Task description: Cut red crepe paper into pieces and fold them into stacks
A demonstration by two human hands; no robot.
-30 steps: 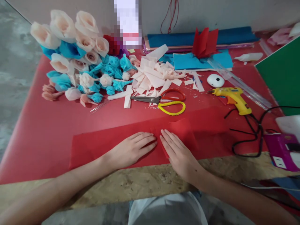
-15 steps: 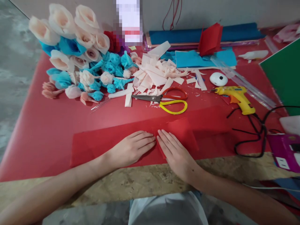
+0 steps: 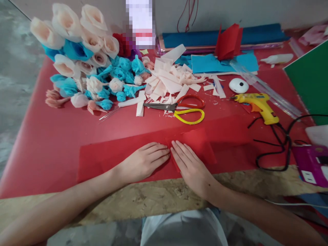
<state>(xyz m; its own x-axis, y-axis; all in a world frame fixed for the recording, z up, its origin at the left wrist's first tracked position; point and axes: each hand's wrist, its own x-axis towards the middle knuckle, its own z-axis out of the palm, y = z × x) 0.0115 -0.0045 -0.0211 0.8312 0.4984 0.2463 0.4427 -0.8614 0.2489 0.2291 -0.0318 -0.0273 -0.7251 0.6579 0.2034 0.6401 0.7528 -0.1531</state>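
Red crepe paper strip (image 3: 107, 157): flat under both palms, folded flap just past the right fingertips.
Left hand (image 3: 143, 163): fingers extended, pressing down.
Right hand (image 3: 191, 169): fingers flat, tips nearly meeting the left's.
Scissors (image 3: 176, 108): beyond fingertips.

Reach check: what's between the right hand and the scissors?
Head view: only the red paper sheet under the right hand, then bare red table cover up to the scissors.

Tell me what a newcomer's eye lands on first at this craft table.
The heap of peach and blue paper flowers at far left stands out first. Near the front edge, the left hand and right hand lie flat on a red paper strip. Scissors and a yellow glue gun lie beyond.
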